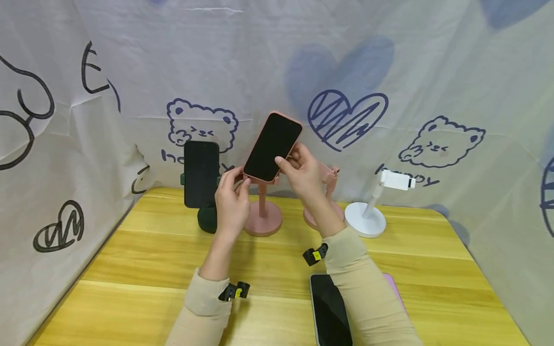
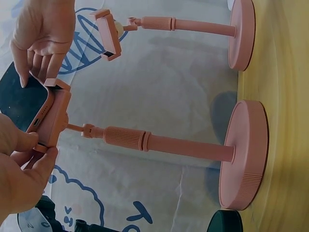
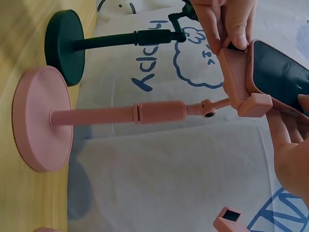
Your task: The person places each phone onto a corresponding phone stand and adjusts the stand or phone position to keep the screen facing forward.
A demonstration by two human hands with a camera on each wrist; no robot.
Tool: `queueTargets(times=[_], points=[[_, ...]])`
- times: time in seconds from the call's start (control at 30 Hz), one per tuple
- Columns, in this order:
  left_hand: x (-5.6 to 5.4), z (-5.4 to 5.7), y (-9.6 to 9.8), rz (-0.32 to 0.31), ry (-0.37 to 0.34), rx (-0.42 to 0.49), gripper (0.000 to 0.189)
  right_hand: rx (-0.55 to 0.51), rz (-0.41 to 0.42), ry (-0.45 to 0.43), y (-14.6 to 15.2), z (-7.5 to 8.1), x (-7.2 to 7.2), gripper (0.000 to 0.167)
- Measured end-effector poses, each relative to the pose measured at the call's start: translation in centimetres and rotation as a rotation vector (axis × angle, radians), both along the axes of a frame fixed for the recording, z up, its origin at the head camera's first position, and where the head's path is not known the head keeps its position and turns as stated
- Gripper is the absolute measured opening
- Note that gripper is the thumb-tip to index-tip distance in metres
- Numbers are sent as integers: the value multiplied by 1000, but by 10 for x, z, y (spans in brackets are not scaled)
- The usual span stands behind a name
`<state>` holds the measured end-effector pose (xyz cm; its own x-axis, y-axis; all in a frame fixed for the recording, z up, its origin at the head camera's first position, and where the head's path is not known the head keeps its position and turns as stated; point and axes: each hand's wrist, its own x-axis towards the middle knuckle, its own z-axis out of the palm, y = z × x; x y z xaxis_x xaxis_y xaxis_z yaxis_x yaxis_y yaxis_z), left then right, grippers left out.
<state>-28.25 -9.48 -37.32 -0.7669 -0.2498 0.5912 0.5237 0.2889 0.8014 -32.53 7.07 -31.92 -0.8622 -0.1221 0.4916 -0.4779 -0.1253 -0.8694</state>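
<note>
My right hand [image 1: 304, 174] grips a smartphone [image 1: 272, 146] in a pink case by its right side, thumb on the dark screen. The phone leans to the right, over the clamp [image 2: 57, 116] of a pink phone stand [image 1: 263, 221]. My left hand [image 1: 232, 199] pinches the left end of that clamp, close to the phone's lower corner. In the right wrist view the phone's lower edge lies against the clamp's face [image 3: 235, 72], and the clamp's other end [image 3: 256, 104] is free of fingers. The stand's round base rests on the table.
To the left, a dark green stand [image 1: 207, 219] holds another phone [image 1: 201, 174]. A second pink stand [image 1: 331, 185] and a white stand [image 1: 365, 218] stand to the right. Near the front of the wooden table [image 1: 143, 269] lies a phone [image 1: 331, 310], with a purple-edged thing [image 1: 395, 290] partly under my right sleeve.
</note>
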Motion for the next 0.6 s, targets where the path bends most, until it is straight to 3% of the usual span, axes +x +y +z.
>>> queueTargets(times=[0.37,0.6], points=[[0,-3,-1,23,25,-20,30,84,-15,61,-1,-4,-1,54],[1,-1,-1,16,33,-40,30,122,-28,118,0,-3,-1,54]])
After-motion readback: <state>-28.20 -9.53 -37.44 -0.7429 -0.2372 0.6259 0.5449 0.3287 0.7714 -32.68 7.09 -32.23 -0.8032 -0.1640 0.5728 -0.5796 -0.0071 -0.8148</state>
